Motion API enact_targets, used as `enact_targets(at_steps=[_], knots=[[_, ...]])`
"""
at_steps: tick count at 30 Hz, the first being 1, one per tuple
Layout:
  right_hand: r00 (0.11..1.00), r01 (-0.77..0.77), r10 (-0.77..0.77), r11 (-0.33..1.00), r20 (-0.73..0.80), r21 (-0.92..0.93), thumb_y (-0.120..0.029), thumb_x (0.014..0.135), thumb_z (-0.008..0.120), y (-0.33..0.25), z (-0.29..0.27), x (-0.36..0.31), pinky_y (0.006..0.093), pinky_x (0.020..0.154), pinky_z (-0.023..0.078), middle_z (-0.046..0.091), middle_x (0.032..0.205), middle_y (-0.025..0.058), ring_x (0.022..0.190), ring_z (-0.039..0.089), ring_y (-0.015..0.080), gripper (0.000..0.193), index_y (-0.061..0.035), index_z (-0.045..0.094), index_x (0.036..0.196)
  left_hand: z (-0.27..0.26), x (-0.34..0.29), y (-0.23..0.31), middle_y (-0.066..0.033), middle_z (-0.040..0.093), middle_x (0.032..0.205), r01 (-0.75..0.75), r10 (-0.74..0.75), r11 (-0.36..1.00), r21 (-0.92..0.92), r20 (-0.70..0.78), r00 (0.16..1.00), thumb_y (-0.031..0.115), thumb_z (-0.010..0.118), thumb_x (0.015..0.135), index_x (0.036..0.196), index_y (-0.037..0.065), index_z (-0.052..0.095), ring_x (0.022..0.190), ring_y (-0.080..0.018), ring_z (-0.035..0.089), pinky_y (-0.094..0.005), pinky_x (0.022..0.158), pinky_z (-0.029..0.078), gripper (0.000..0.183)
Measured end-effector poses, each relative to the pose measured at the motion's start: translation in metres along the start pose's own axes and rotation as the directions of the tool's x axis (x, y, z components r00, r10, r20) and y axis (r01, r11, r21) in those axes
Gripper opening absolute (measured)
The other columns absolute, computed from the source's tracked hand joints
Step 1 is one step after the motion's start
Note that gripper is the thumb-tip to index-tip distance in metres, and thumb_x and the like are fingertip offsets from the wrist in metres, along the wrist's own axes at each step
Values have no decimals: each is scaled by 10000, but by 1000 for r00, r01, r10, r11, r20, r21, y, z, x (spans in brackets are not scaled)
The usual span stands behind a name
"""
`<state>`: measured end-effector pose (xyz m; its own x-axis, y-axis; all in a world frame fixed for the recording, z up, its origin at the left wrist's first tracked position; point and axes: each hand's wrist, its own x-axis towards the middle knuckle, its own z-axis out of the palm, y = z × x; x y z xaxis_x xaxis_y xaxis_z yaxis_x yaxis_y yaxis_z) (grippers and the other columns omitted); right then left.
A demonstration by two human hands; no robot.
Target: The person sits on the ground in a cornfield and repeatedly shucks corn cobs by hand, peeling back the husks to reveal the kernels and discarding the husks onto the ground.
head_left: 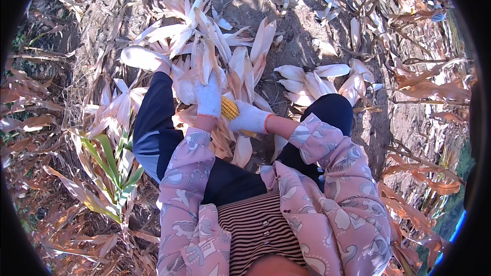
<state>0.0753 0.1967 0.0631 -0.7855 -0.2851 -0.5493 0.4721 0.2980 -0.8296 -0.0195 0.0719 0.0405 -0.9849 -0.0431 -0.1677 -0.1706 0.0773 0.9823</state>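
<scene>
Between my legs, my left hand (pixel 208 98) in a white knit glove is closed around pale dry corn husk (pixel 205 60), which sticks up past its fingers. Close beside it, my right hand (pixel 250 117), gloved the same way, is closed on an ear of corn (pixel 229 108). Yellow kernels show bare between the two hands. Another patch of yellow kernels (pixel 249 133) peeks out under my right hand; whether it belongs to the same ear I cannot tell. The fingertips of both hands are partly hidden by gloves and husk.
Peeled husks (pixel 179 33) lie heaped ahead of my hands, with another husk cluster (pixel 312 83) by my right knee. A green-leaved stalk (pixel 115 168) stands left of my left leg. Dry stalks and leaves (pixel 427 87) line the right side. My pale shoe (pixel 143 58) rests at the heap.
</scene>
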Motion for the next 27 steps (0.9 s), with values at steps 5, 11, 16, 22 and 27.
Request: enact_targets(at_steps=[5,11,16,22,27], knots=[[967,-78,-93,780,238,621,-145,778,702,-7,1,-5,311,498,512,590,884,97,645,625,187,530,-33,443,1227,-15,4,58,54,254,539,292,-245,624,-725,173,954,308,414,1002,890,92,551,423,-92,234,-267,417,233,279],[718,-427,-457,307,525,851,-222,821,681,-8,-1,-8,280,447,469,565,857,86,629,584,166,432,-52,496,1172,-41,12,63,57,246,567,515,132,10,-857,512,849,222,363,999,1008,75,559,441,-70,234,-251,425,237,245],[615,-479,-563,289,552,829,-261,841,656,-11,-16,-12,278,463,488,563,845,82,635,587,174,521,-50,466,1278,-43,15,95,55,245,570,638,227,172,-751,660,716,226,338,1011,1104,7,550,434,-74,242,-241,420,236,318],[943,-29,-313,254,111,967,-269,860,648,-26,-63,-30,300,550,529,589,860,75,678,610,190,444,-47,497,1213,-42,26,54,-24,604,735,333,-327,930,-155,63,943,316,662,874,1166,10,527,534,-123,528,-283,466,426,445],[970,40,225,202,-86,979,-277,892,627,0,-63,-16,320,563,536,591,839,77,676,609,198,273,-59,525,1020,-37,14,57,-230,372,1424,-123,-1,862,492,244,970,300,747,778,1437,-75,241,1316,-305,389,-359,1073,332,911]])
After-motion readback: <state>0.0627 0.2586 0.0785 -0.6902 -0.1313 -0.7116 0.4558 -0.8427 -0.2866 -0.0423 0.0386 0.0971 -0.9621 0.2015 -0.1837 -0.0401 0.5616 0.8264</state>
